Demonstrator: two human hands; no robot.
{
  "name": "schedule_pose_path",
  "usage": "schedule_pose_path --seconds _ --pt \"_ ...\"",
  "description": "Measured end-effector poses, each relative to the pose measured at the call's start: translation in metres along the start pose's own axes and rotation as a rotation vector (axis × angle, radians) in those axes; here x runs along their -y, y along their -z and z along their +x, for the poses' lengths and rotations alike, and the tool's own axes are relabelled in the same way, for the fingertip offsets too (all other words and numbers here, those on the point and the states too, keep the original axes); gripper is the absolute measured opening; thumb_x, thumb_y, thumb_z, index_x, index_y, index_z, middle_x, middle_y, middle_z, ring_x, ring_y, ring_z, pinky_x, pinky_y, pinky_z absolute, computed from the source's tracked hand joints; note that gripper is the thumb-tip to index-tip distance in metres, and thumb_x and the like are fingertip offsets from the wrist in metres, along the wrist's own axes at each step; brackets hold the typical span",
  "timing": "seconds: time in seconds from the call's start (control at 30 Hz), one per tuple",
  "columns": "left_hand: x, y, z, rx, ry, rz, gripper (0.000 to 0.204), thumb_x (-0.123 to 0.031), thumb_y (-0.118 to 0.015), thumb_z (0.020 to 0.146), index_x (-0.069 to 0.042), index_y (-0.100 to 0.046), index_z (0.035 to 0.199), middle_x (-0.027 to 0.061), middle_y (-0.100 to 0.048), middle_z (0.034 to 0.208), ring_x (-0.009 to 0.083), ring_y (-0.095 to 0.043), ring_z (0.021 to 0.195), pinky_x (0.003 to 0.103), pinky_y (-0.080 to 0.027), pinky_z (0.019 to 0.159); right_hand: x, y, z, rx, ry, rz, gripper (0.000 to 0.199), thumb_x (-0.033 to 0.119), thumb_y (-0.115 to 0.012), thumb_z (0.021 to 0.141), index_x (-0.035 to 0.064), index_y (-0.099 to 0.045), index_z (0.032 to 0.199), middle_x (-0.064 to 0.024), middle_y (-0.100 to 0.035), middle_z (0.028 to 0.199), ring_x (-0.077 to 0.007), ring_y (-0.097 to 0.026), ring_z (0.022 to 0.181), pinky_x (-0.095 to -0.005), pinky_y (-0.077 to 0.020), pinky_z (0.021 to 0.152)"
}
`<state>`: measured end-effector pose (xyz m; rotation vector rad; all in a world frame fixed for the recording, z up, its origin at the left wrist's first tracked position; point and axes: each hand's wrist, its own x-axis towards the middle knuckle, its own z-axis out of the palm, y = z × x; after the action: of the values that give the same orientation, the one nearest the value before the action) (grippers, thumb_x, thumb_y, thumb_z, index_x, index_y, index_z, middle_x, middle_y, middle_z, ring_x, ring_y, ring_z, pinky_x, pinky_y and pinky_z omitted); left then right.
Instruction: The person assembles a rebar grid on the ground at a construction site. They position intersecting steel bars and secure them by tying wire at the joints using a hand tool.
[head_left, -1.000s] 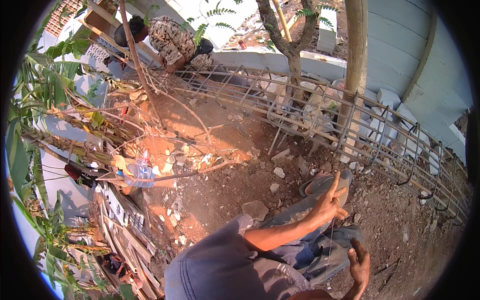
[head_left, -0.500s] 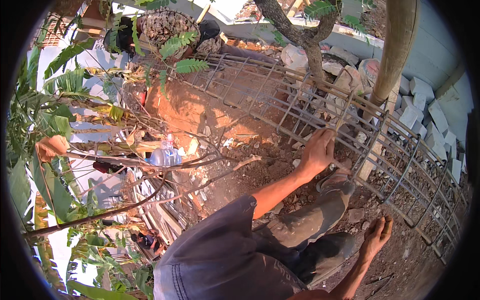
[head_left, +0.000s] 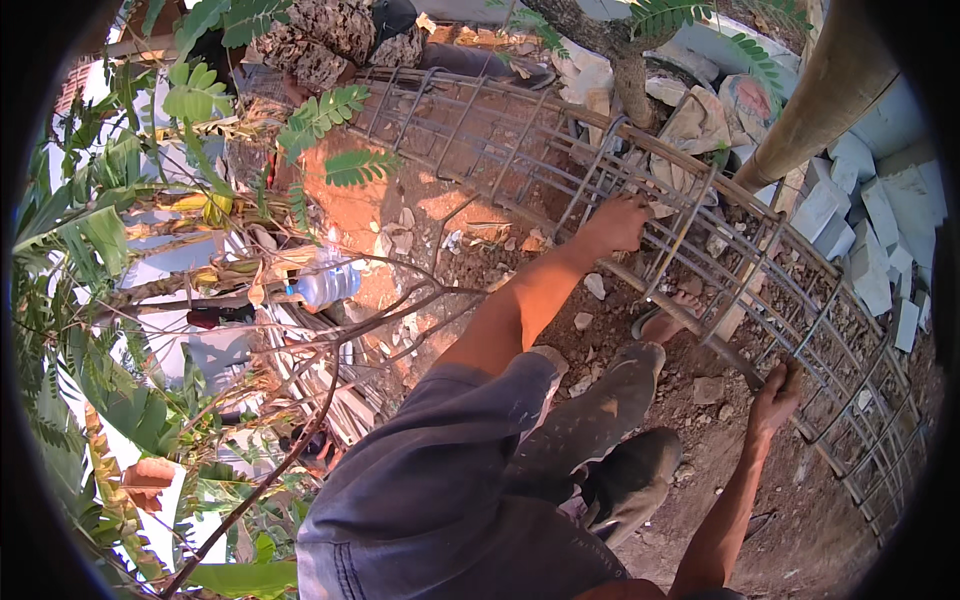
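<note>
A long rebar cage (head_left: 720,350), tied from thin steel rods and square stirrups, runs from the far left to the near right. My left hand (head_left: 615,226) reaches over its near rod, fingers curled at the inner rods beside a stirrup. What exactly those fingers hold is hidden by the hand itself. Farther right, my right hand (head_left: 774,397) is closed around the near long rod, with the fingers up against the cage. My foot (head_left: 662,322) in a sandal stands on the soil by the near side of the cage.
Behind the cage lie rough stones (head_left: 690,135) and pale blocks (head_left: 880,235). A thick bamboo pole (head_left: 820,110) slants up beside a tree trunk (head_left: 630,85). Bare branches (head_left: 400,310) and a clear plastic jug (head_left: 328,285) are to my left. Another person (head_left: 320,45) crouches at the far end.
My left hand has gone farther out, past the near rod and into the cage. The right hand has come up from beside the cage and closed on its near rod. My view has shifted somewhat.
</note>
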<state>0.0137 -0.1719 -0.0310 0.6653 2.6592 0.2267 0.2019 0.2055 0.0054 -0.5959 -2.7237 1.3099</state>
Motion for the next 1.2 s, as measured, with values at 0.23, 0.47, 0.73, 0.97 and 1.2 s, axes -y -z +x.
schedule_pose_path --seconds 0.23,0.47,0.73,0.97,1.2 --pt "-0.021 0.031 -0.005 -0.058 0.037 -0.202 0.042 -0.029 -0.072 0.073 -0.008 -0.066 0.108 0.0178 -0.065 0.109 0.0374 -0.059 0.108 0.048 -0.041 0.099 0.016 0.015 0.009 0.023 -0.049 -0.041 0.026 0.019 -0.046 0.098 -0.0016 -0.059 0.106 -0.0140 -0.062 0.084 -0.0199 -0.057 0.075 -0.0330 -0.0471 0.069" --pt "-0.025 0.070 -0.031 0.062 0.079 -0.272 0.041 -0.032 -0.072 0.071 -0.002 -0.069 0.098 0.0213 -0.068 0.088 0.0391 -0.064 0.092 0.048 -0.042 0.095 0.100 0.004 0.013 0.083 0.108 -0.172 0.017 0.012 -0.050 0.096 0.0002 -0.058 0.105 -0.0176 -0.063 0.085 -0.0317 -0.061 0.076 -0.0414 -0.0486 0.068" --pt "-0.033 0.086 -0.018 0.179 0.082 -0.157 0.039 -0.025 -0.069 0.071 -0.004 -0.070 0.104 0.0201 -0.068 0.097 0.0378 -0.062 0.100 0.045 -0.043 0.097 0.096 -0.044 0.053 0.445 0.149 -0.047 0.013 0.007 -0.056 0.090 -0.0018 -0.057 0.099 -0.0238 -0.063 0.090 -0.0430 -0.060 0.088 -0.0513 -0.0445 0.077" --pt "-0.020 0.074 -0.019 0.265 0.147 -0.235 0.038 -0.021 -0.065 0.072 -0.008 -0.069 0.108 0.0192 -0.068 0.105 0.0381 -0.061 0.104 0.046 -0.044 0.098 0.103 -0.046 0.076 0.614 -0.192 0.025 0.027 0.024 -0.054 0.093 -0.0019 -0.057 0.102 -0.0265 -0.063 0.100 -0.0412 -0.061 0.095 -0.0475 -0.0450 0.084" --pt "-0.030 0.084 -0.017 0.331 0.202 -0.229 0.040 -0.032 -0.061 0.078 -0.009 -0.068 0.110 0.0200 -0.065 0.112 0.0384 -0.059 0.109 0.050 -0.039 0.102 0.110 -0.046 0.069 0.574 -0.302 0.085 0.023 0.021 -0.055 0.093 -0.0010 -0.058 0.098 -0.0231 -0.064 0.091 -0.0355 -0.061 0.085 -0.0438 -0.0459 0.080"
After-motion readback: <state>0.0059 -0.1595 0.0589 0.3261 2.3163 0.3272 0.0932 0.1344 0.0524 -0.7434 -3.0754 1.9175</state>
